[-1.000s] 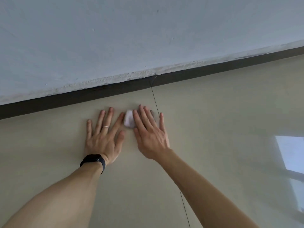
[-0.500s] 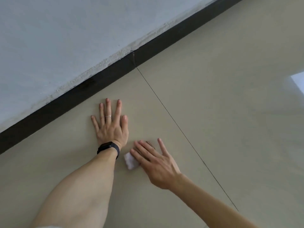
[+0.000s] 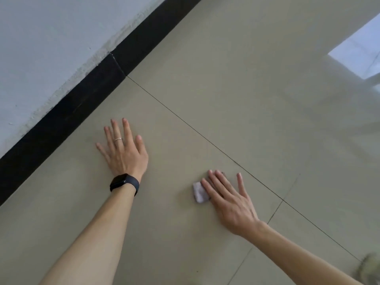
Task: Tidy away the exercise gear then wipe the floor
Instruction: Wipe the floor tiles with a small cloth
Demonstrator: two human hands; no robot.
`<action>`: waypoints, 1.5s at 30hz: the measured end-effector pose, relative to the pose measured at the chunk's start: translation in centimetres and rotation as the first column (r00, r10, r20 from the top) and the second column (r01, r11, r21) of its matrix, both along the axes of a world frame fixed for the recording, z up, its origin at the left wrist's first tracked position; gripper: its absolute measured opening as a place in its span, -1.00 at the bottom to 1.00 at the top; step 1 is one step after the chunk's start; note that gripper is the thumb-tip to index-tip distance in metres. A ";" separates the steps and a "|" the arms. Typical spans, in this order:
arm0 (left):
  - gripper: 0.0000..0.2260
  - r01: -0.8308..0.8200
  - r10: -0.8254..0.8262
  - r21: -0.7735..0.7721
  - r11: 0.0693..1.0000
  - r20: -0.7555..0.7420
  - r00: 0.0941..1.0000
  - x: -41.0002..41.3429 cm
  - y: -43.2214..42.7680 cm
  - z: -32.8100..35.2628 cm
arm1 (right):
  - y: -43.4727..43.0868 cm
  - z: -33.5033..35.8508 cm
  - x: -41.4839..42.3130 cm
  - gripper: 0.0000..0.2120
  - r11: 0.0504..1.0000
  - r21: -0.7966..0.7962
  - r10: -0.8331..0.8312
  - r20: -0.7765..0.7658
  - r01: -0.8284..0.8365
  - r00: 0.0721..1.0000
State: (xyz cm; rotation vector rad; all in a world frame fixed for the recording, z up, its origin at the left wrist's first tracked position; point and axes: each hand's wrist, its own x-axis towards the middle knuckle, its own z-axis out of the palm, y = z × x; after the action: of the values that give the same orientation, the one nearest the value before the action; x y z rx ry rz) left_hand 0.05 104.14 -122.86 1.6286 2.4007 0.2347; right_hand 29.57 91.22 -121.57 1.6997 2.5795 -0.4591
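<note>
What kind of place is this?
Probably an indoor room, seen at floor level: glossy beige floor tiles, a black skirting board under a pale wall, a cloth under the right hand.

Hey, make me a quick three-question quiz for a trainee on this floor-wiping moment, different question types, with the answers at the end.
1. True or false: the left hand, flat on the floor, wears a black watch.
2. Multiple choice: the white cloth is A) partly under the right hand, whose fingers are straight; B) against the skirting board; C) crumpled in a fist.
3. Fill in: the ring sits on the ___ hand.
Key: 1 true; 2 A; 3 left.
</note>
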 end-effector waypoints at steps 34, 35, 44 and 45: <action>-0.50 0.305 -0.306 -0.033 0.952 -0.035 0.951 8.1 -16.3 -1.7 | -0.1 -0.5 5.4 -0.45 0.968 0.026 0.248 0.002 -0.248 0.969; -0.49 0.275 -0.277 -0.046 0.960 -0.047 0.960 6.7 -17.3 -1.6 | 2.8 -0.5 5.4 -0.48 0.997 -0.015 0.072 0.025 -0.072 0.997; -0.46 0.089 -0.096 -0.127 0.988 -0.044 0.994 -0.4 -20.0 -0.3 | -4.5 0.1 -5.9 -0.43 0.934 -0.033 0.356 -0.022 -0.357 0.934; -0.46 0.010 -0.013 -0.117 0.993 -0.030 0.999 -1.0 -19.7 -0.1 | -4.1 -0.2 -5.9 -0.41 0.845 -0.017 0.534 -0.021 -0.535 0.845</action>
State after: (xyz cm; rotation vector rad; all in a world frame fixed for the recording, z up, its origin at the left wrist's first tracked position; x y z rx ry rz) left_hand -0.97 84.42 -122.95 1.6049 2.3782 0.0653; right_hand 23.66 87.14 -121.75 0.8882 2.8734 -0.4627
